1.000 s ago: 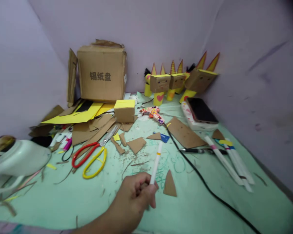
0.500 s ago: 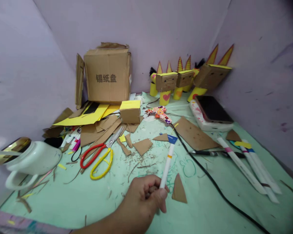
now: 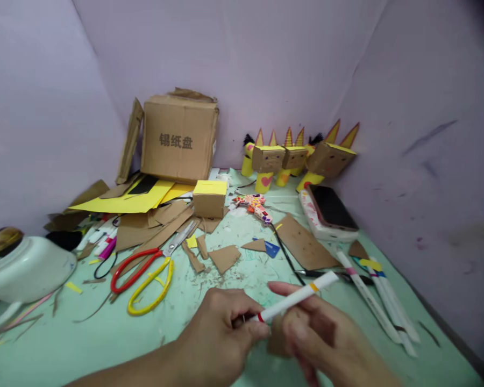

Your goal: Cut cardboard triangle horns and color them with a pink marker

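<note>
white marker (image 3: 296,299) | left hand (image 3: 221,336) pinches red end; right hand (image 3: 322,336) fingers grip barrel

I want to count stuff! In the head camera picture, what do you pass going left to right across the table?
White jug → red and yellow scissors → small yellow-topped box → phone → white paper rolls.

Both hands meet low over the counter (image 3: 84,344): left hand (image 3: 221,338) pinched closed, right hand (image 3: 326,338) with fingers curled beside it.
</note>
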Tool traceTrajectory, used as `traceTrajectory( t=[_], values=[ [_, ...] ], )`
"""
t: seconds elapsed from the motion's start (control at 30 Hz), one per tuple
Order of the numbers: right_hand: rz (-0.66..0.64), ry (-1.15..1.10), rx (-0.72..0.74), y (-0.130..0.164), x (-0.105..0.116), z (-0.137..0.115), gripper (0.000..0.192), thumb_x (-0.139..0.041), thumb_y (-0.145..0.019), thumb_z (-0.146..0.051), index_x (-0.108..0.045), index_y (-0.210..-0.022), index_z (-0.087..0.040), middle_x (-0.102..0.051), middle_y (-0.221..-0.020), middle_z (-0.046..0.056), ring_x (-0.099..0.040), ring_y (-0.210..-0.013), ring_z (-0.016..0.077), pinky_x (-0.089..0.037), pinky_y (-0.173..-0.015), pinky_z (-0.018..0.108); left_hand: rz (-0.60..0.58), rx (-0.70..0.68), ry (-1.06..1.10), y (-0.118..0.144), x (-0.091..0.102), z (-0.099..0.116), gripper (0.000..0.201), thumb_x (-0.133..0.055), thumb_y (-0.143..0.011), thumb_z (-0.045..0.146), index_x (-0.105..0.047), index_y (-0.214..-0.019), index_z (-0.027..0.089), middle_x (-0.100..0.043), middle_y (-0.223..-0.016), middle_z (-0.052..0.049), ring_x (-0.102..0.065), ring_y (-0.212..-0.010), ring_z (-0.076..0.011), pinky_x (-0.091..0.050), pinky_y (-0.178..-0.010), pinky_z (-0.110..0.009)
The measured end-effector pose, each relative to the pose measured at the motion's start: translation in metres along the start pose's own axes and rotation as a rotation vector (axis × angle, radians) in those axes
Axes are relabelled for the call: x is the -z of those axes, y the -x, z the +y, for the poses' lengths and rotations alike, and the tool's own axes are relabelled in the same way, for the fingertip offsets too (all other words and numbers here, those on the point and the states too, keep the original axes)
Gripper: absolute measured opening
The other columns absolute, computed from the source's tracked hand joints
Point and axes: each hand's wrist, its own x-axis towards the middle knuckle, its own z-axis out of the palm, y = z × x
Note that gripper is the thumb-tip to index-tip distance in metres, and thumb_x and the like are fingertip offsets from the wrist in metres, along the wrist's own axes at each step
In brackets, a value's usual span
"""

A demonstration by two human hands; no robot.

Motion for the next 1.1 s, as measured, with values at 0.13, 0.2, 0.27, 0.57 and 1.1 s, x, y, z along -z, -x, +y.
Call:
traceTrajectory(
  t=[0.13,0.2,0.27,0.57,1.1],
  values=[
    [0.035,-0.191,-0.055,-0.012,-0.023,-0.068,0.04,-0.062,-0.07,-0.053,-0.06,-0.066,-0.013,-0.047,-0.04,-0.005,-0.039,-0.034,0.0048,-0.03,-0.034,0.015,0.074,-0.197,-0.267,0.003,-0.003,-0.006,0.028,-0.046,-0.085,0.028,-0.061,-0.066,0.015,-0.054,-0.062,-0.001,-0.05,-0.061,-0.0115,-0.033,-0.058,-0.022],
    [0.058,-0.3,-0.048,-0.01,-0.028,-0.072,0.038,-0.064,-0.07,-0.051,-0.06,-0.067,-0.013,-0.05,-0.039,-0.004,-0.041,-0.033,0.0053,-0.031,-0.032,0.015,0.112,-0.224,-0.326,0.003,-0.005,-0.008,0.032,-0.042,-0.087,0.032,-0.056,-0.063,0.015,-0.052,-0.06,-0.001,-0.048,-0.058,-0.011,-0.031,-0.056,-0.022],
    [0.091,-0.388,-0.016,-0.006,-0.03,-0.065,0.035,-0.065,-0.071,-0.048,-0.06,-0.068,-0.014,-0.052,-0.039,-0.004,-0.041,-0.031,0.0054,-0.032,-0.031,0.014,0.124,-0.258,-0.355,0.003,-0.006,-0.01,0.033,-0.039,-0.088,0.033,-0.051,-0.062,0.016,-0.049,-0.059,0.0,-0.045,-0.056,-0.0107,-0.029,-0.055,-0.023],
    [0.437,-0.799,0.199,-0.016,0.008,-0.077,0.021,-0.072,-0.065,-0.034,-0.059,-0.063,-0.018,-0.035,-0.036,-0.011,-0.026,-0.028,0.0017,-0.027,-0.026,0.009,-0.135,0.159,0.385,-0.005,0.01,-0.017,0.05,-0.041,-0.079,0.056,-0.038,-0.047,0.018,-0.027,-0.037,0.007,-0.02,-0.035,-0.0049,-0.014,-0.036,-0.02],
    [0.387,-0.159,0.276,-0.002,0.016,-0.041,0.019,-0.057,-0.081,-0.035,-0.067,-0.095,-0.025,-0.069,-0.071,0.0,-0.062,-0.056,0.0117,-0.052,-0.056,0.023,-0.208,0.45,0.863,0.009,-0.012,-0.003,0.012,-0.056,-0.061,0.025,-0.054,-0.057,0.014,-0.049,-0.049,0.001,-0.034,-0.037,-0.0045,-0.019,-0.033,-0.016]
  ],
)
